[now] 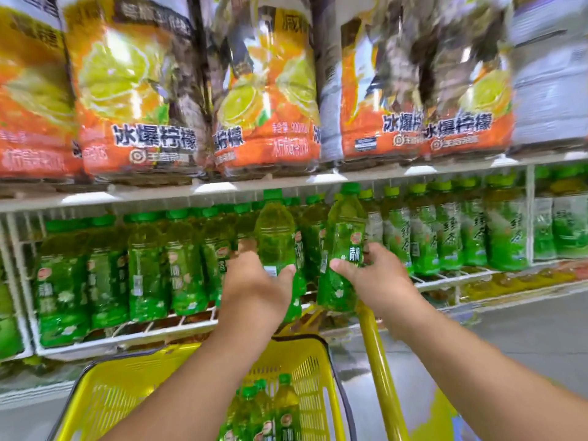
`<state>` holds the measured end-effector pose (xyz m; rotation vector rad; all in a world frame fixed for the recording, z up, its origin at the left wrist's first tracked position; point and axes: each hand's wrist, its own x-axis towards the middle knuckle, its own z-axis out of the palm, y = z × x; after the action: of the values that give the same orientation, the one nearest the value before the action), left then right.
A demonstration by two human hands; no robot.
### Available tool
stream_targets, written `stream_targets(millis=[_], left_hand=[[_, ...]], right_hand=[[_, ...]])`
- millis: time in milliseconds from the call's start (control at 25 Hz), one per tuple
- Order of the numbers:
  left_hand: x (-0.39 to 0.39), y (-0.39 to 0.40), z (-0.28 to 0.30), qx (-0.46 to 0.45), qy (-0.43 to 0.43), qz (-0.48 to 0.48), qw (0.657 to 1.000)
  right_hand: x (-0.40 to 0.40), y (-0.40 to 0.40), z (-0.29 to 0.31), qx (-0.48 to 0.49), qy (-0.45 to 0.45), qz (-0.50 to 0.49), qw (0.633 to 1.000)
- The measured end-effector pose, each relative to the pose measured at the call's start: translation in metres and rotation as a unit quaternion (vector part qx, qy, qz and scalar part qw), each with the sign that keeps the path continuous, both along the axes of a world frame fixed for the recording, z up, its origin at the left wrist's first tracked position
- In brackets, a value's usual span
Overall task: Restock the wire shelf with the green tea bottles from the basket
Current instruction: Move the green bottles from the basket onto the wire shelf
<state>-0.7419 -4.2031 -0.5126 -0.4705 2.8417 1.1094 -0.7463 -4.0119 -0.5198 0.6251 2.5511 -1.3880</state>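
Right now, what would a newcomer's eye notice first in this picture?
Two hands at centre, the left hand and right hand, each hold a green tea bottle up to the wire shelf. Below them is a yellow basket holding more bottles; above them are orange lemon-drink packs.

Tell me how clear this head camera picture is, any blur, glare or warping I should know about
Head view: heavy motion smear across the orange lemon drink packs on top, print half legible; the two green tea bottles held by the left hand and right hand are sharper; white glare spots dot the shelf edge; wide-angle bending tilts the wire shelf and stretches the forearms; the yellow basket is fairly crisp.
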Motion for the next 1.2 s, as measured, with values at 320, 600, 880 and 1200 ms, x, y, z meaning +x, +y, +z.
stream_targets(millis=[320, 600, 880, 1200], left_hand=[[-0.047, 0.062, -0.037, 0.022, -0.005, -0.001, 1.000], [-0.061, 0.086, -0.063, -0.023, -0.007, 0.000, 1.000], [-0.071, 0.101, -0.075, -0.117, -0.035, -0.017, 0.992], [-0.077, 0.102, -0.080, -0.206, -0.077, -0.064, 0.974]], right_hand=[[-0.051, 0.022, -0.010, 0.099, 0.012, 0.056, 0.993], [-0.056, 0.024, -0.074, 0.143, 0.065, 0.047, 0.986], [-0.064, 0.020, -0.086, 0.235, 0.051, 0.047, 0.970], [-0.065, 0.013, -0.067, 0.233, -0.053, 0.079, 0.968]])
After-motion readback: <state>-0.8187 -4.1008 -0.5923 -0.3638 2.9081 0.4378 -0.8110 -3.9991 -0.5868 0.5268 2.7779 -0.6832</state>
